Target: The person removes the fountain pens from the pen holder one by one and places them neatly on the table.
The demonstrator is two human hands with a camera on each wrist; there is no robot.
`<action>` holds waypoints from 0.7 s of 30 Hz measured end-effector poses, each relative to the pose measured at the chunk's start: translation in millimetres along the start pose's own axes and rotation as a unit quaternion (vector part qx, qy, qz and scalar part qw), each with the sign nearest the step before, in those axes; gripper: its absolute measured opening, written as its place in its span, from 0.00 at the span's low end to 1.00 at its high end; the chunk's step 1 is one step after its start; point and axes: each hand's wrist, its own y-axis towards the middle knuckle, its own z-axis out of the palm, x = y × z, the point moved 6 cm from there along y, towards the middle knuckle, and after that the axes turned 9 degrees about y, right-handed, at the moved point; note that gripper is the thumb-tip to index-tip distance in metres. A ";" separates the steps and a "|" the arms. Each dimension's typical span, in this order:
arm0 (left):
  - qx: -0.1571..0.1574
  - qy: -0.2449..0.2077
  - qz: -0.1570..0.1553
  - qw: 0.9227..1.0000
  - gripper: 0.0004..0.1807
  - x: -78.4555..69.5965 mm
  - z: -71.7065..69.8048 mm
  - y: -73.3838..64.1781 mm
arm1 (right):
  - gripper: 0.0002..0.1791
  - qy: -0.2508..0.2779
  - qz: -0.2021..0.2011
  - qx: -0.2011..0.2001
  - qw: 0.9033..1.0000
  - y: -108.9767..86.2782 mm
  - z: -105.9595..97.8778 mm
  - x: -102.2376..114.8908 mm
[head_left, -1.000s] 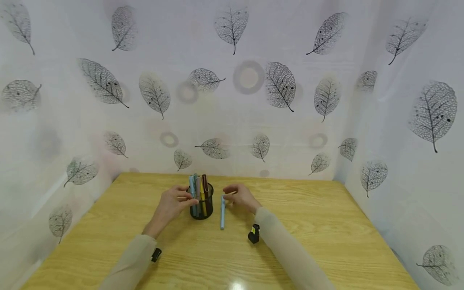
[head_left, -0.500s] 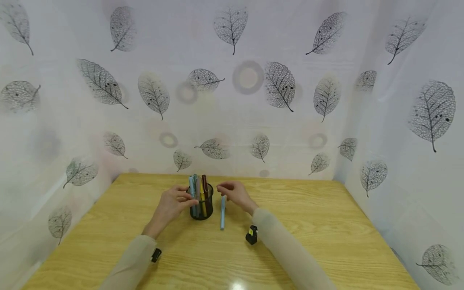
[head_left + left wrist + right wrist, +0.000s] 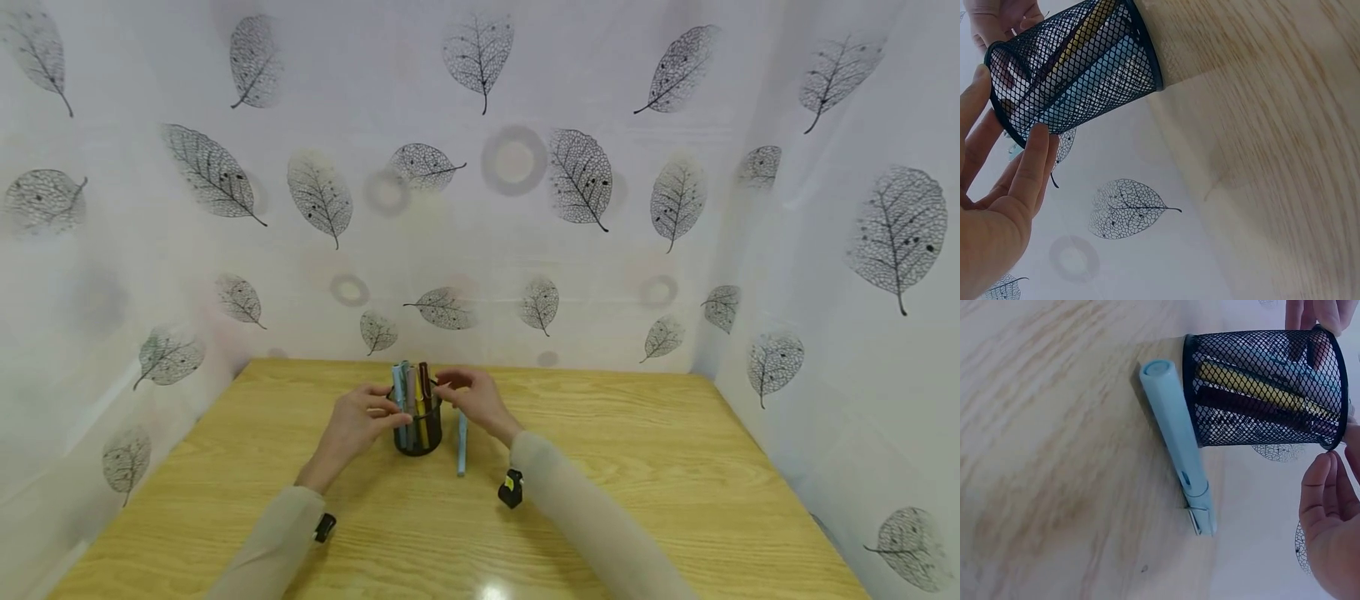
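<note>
A black mesh pen holder (image 3: 426, 433) stands upright on the table with several pens in it, among them a yellow pen (image 3: 1250, 385) and a dark red pen (image 3: 424, 382). My left hand (image 3: 358, 427) holds the holder at its left side, fingers and thumb by the rim, as the left wrist view also shows. The right hand (image 3: 477, 398) is at the right side of the rim, fingertips by the dark red pen, no pen visibly gripped. A capped light blue pen (image 3: 1175, 425) lies on the table to the right of the holder, partly behind my right hand in the head view.
The wooden table (image 3: 637, 467) reaches back to a white curtain (image 3: 480, 242) printed with leaf shapes, which also hangs along both sides. Small black devices (image 3: 511, 489) sit at both wrists.
My right hand has moved left, from the top of the light blue pen to the holder's rim. The left hand, the holder and the light blue pen stay where they were.
</note>
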 end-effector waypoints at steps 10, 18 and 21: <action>0.002 0.007 0.013 1.000 0.11 -4.1 -1.4 -1.4 | 0.18 -0.008 -0.018 -0.007 1.000 3.8 3.7 10.7; 0.002 0.003 0.008 1.000 0.12 -0.9 -1.4 -2.2 | 0.16 -0.023 -0.027 -0.008 0.999 6.8 8.6 15.6; 0.003 0.001 0.005 1.000 0.12 -1.0 -1.0 -2.3 | 0.16 -0.034 -0.031 -0.013 0.999 6.9 8.2 17.4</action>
